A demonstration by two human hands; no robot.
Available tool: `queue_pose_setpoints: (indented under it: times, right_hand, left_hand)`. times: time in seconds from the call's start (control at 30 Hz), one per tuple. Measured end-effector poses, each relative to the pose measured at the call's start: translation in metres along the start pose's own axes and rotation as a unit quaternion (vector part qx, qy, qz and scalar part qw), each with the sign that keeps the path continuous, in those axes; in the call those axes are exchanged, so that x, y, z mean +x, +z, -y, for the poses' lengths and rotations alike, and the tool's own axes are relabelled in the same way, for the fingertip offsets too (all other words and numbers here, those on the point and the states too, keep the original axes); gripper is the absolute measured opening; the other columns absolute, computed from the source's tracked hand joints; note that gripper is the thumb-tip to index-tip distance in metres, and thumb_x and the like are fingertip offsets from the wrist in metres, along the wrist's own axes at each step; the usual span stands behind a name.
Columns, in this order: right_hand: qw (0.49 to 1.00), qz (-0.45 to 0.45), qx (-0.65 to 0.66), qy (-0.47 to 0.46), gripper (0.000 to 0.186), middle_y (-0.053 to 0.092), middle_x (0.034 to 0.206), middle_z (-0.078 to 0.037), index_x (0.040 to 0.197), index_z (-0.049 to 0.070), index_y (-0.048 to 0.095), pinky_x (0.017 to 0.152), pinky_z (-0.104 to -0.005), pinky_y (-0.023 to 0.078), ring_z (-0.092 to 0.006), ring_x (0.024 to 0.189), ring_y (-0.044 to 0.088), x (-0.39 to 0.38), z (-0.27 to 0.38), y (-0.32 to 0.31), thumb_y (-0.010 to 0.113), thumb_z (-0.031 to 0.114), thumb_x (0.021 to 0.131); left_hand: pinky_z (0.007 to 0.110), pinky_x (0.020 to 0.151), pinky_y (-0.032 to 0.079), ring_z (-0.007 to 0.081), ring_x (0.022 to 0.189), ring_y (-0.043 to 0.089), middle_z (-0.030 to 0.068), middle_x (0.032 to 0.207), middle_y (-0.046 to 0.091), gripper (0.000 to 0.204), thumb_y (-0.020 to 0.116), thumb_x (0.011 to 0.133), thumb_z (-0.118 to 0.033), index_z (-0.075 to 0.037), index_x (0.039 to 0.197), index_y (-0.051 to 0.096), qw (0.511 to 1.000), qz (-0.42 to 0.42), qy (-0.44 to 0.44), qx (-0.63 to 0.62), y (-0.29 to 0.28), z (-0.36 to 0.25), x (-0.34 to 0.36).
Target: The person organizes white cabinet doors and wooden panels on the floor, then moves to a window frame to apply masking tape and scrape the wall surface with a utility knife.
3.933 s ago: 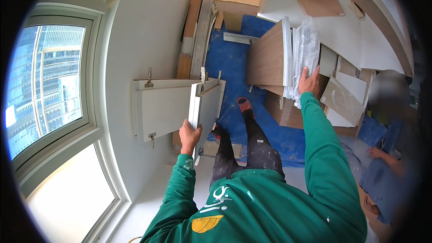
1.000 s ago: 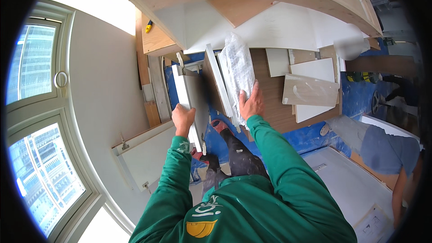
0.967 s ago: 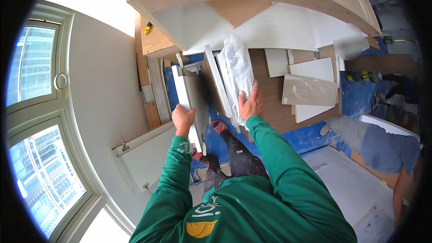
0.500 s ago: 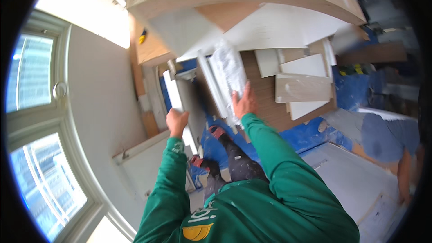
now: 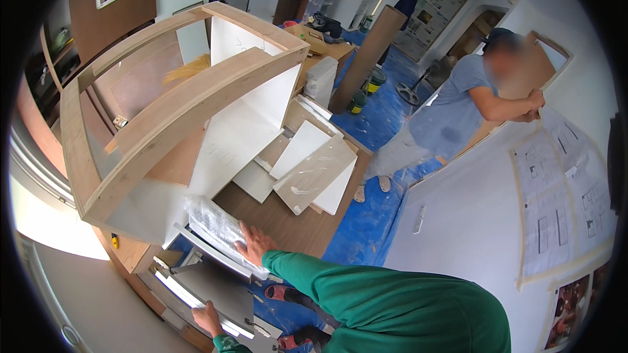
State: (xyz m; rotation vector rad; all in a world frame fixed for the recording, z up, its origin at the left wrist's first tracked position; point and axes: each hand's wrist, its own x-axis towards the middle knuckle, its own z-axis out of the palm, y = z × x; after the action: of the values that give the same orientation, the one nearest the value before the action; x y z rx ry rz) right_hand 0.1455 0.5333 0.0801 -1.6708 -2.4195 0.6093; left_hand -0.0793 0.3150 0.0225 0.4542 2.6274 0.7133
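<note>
Wrapped pack (image 5: 219, 227) — long, flattish, swathed in crinkled clear plastic, leaning just beside a white-edged board (image 5: 214, 252). Grey-faced panel (image 5: 219, 287), white along its upper edge, stands tilted, apart from the pack — nearer the pale wall (image 5: 98, 304). From here, its lower edge is hidden.

Renovation site: blue floor sheeting (image 5: 367, 229)

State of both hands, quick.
Left hand: closed, holding the edge of the white-edged panel.
Right hand: open, fingers apart, laid against the plastic-wrapped bundle.
</note>
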Motion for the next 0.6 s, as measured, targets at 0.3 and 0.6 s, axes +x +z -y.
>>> queue_pose_setpoints:
  times: [0.3,0.6]
  right_hand:
    - [1.0,-0.001,0.011,0.002,0.077,0.058,0.134,-0.026,0.158,0.004,0.03,0.093,-0.0521,0.055,-0.0441,0.114,0.063,0.01,0.0,0.012,0.053,0.051,0.102]
    - [0.999,0.006,0.02,0.037,0.084,0.051,0.149,-0.027,0.161,0.006,0.027,0.106,-0.0508,0.049,-0.044,0.129,0.057,0.016,0.0,0.026,0.057,0.054,0.098]
  left_hand:
    - [0.051,0.087,0.053,0.0482,0.089,0.066,0.0299,0.092,0.068,0.042,0.076,0.07,-0.021,0.01,0.094,0.06,0.999,0.003,0.011,-0.032,-0.006,0.014,0.003]
    - [0.05,0.092,0.056,0.0456,0.102,0.071,0.0292,0.106,0.072,0.05,0.083,0.073,-0.032,0.004,0.102,0.068,0.996,0.056,-0.064,0.014,-0.015,-0.014,-0.024]
